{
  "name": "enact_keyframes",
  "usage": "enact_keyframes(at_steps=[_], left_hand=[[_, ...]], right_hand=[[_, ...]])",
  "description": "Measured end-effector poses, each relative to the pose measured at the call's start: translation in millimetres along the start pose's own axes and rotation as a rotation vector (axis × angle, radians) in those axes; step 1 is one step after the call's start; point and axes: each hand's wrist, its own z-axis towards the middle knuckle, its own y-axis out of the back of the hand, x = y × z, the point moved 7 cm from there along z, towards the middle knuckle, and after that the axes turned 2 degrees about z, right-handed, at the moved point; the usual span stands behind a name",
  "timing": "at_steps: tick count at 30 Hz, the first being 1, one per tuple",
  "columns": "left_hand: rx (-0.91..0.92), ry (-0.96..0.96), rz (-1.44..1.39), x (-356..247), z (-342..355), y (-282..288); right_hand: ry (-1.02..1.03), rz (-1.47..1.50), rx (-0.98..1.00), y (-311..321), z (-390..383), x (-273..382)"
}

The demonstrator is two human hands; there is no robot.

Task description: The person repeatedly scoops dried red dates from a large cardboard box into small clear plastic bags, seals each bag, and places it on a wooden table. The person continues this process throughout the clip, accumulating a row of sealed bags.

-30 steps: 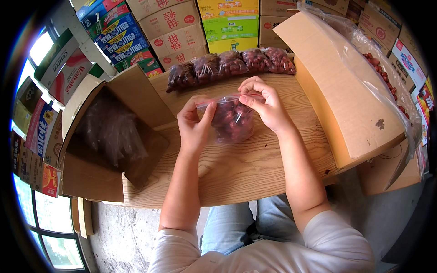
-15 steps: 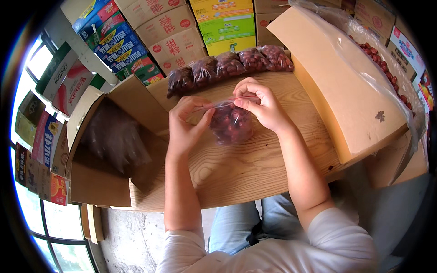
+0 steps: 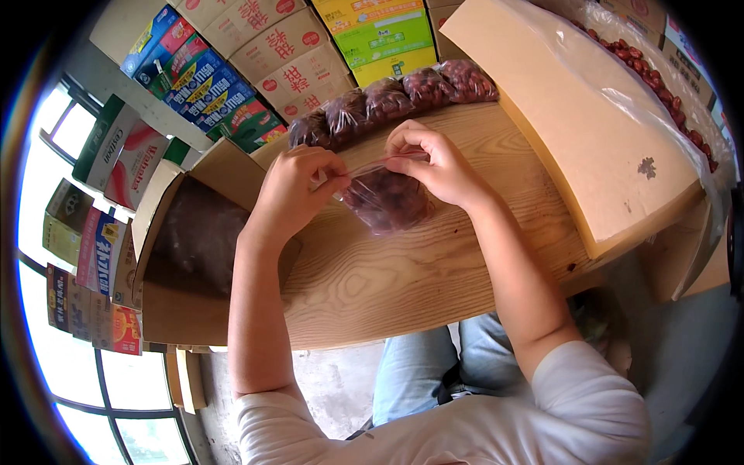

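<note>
A clear plastic zip bag [image 3: 389,203] of dark red dates rests on the wooden table in front of me. My left hand [image 3: 304,178] pinches the left end of its top edge between thumb and fingers. Farther right along the same edge, my right hand [image 3: 422,161] grips the bag with thumb and curled index finger. The bag's top is drawn out between both hands; whether the seal is closed I cannot tell. Behind it, several filled bags of dates [image 3: 387,101] stand in a row against the far side of the table.
At left an open cardboard box [image 3: 186,314] holds clear plastic bags [image 3: 198,232]. A large carton [image 3: 597,132] lined with plastic stands at right, with loose dates [image 3: 651,81] inside. Stacked cartons [image 3: 291,58] rise behind the wooden table [image 3: 387,294].
My left hand has shifted left along the bag's top edge, its forearm swinging outward. The bag now leans and looks more stretched. The whole view has turned slightly.
</note>
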Motion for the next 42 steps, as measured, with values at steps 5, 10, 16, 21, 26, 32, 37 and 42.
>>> enact_keyframes(at_steps=[5, 10, 16, 21, 26, 32, 37, 42], left_hand=[[-0.020, -0.146, 0.122, -3.7, 0.8, -3.3], [-0.026, -0.149, 0.108, -7.4, 5.5, -5.4], [0.017, -0.161, 0.073, -10.3, 11.0, -8.3], [0.045, -0.139, 0.105, -17.3, 13.5, -6.5], [0.077, -0.057, 0.023, -15.4, 18.5, -10.7], [0.085, -0.111, 0.083, -20.9, 19.7, -9.8], [0.093, -0.046, 0.078, -21.3, 25.6, -16.6], [0.119, -0.044, 0.077, -19.5, 27.0, -17.4]], right_hand=[[0.009, 0.002, -0.012, 0.9, 0.8, 1.8], [-0.003, 0.018, -0.009, 1.5, 0.1, 0.9], [-0.001, 0.023, 0.006, 0.9, -0.3, 2.2], [-0.001, 0.040, -0.004, 1.9, -0.4, 1.3], [-0.020, 0.066, 0.009, 0.8, -0.7, 1.7], [0.063, -0.006, -0.033, 3.6, -0.9, 11.4], [0.036, -0.032, -0.030, 5.2, -1.3, 13.2], [-0.081, 0.165, -0.029, 5.9, -2.0, 9.3]])
